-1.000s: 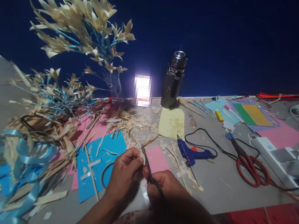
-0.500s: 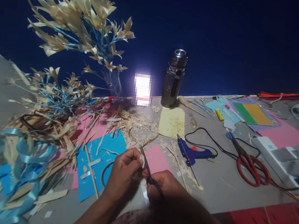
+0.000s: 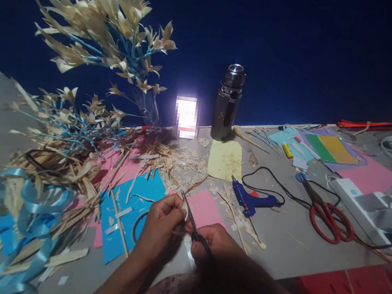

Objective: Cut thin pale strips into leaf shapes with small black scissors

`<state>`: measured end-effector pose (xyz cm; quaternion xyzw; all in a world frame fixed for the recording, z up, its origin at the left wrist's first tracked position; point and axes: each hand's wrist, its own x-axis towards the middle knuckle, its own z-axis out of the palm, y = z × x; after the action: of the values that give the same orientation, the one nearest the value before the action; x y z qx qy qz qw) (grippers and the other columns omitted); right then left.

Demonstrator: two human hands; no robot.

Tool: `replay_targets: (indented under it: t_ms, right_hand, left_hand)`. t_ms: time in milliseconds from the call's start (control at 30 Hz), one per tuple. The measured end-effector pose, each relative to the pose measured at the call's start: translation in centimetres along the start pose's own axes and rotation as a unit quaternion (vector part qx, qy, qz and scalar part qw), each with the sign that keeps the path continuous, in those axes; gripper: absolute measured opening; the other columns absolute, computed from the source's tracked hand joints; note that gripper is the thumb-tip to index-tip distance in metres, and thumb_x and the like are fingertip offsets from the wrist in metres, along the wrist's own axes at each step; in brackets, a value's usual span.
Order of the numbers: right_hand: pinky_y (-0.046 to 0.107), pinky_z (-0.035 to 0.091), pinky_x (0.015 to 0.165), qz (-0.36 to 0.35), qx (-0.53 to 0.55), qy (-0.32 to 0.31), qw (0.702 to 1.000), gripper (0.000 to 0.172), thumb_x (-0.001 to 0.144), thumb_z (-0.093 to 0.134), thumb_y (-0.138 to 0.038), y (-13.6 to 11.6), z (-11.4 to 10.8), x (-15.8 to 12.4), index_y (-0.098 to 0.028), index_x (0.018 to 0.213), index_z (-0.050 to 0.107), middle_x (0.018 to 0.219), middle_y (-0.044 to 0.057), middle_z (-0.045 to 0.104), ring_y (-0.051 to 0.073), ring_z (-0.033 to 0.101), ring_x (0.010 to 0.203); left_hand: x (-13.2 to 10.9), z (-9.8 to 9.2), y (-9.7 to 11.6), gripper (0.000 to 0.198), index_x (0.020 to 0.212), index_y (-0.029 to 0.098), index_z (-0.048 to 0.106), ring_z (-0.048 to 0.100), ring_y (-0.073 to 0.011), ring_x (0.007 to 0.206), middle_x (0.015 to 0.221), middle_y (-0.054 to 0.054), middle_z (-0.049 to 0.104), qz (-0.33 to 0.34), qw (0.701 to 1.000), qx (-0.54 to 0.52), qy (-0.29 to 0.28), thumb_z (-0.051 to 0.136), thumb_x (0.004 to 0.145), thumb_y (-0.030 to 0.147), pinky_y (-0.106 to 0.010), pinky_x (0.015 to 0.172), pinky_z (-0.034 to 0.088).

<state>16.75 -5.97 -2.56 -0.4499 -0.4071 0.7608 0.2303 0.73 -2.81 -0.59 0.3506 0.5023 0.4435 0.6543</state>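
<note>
My right hand (image 3: 214, 243) is closed round the handles of small dark scissors (image 3: 192, 219), blades pointing up and away. My left hand (image 3: 159, 224) is pinched shut on a small pale strip right beside the blades; the strip is too small to make out well. Both hands hover over a pink paper sheet (image 3: 205, 208) and a blue sheet (image 3: 130, 206) on the grey table (image 3: 284, 245).
Dried straw flowers on blue stems (image 3: 104, 24) and blue ribbon (image 3: 28, 211) crowd the left. Straw scraps (image 3: 176, 161), a yellow sheet (image 3: 225, 160), a blue glue gun (image 3: 250, 200), red scissors (image 3: 327, 217), a steel flask (image 3: 228, 103), a power strip (image 3: 372, 206) and coloured papers (image 3: 329, 150) lie beyond.
Both hands with the small scissors have drifted slightly left and up in the view; grips are unchanged.
</note>
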Motion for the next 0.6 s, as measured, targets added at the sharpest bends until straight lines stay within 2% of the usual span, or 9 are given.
replay_targets:
  t_ms: [400,500,600]
  right_hand:
    - [0.022,0.017,0.041,-0.012,0.017,-0.006,1.0,0.026,0.066,0.064,-0.016,0.6,-0.2,0.4,-0.02,0.051,0.042,0.046,-0.008,0.039,0.006,0.029,0.043]
    - [0.021,0.023,0.043,-0.029,0.016,0.008,0.999,0.022,0.069,0.063,-0.021,0.0,-0.3,0.4,-0.019,0.052,0.05,0.047,-0.005,0.049,0.008,0.038,0.044]
    - [0.022,0.03,0.046,-0.068,0.02,0.067,0.995,0.024,0.074,0.069,-0.033,-1.2,-0.7,0.2,-0.017,0.058,0.058,0.052,0.0,0.059,0.01,0.044,0.047]
  left_hand:
    - [-0.4,0.6,0.8,0.012,0.064,0.019,0.057,0.056,-0.0126,0.048,0.054,0.002,0.062,-0.003,1.0,-0.023,-0.005,0.066,0.071,0.016,-0.023,0.051,0.041]
    - [-0.3,0.6,0.9,0.012,0.066,0.019,0.057,0.06,-0.0144,0.053,0.059,0.0,0.065,-0.007,0.999,-0.025,-0.021,0.065,0.075,0.019,-0.025,0.054,0.044]
    - [-0.4,0.6,0.8,0.014,0.071,0.02,0.058,0.064,-0.0165,0.056,0.066,-0.002,0.071,0.011,0.998,0.051,-0.018,0.065,0.083,0.024,-0.028,0.056,0.048]
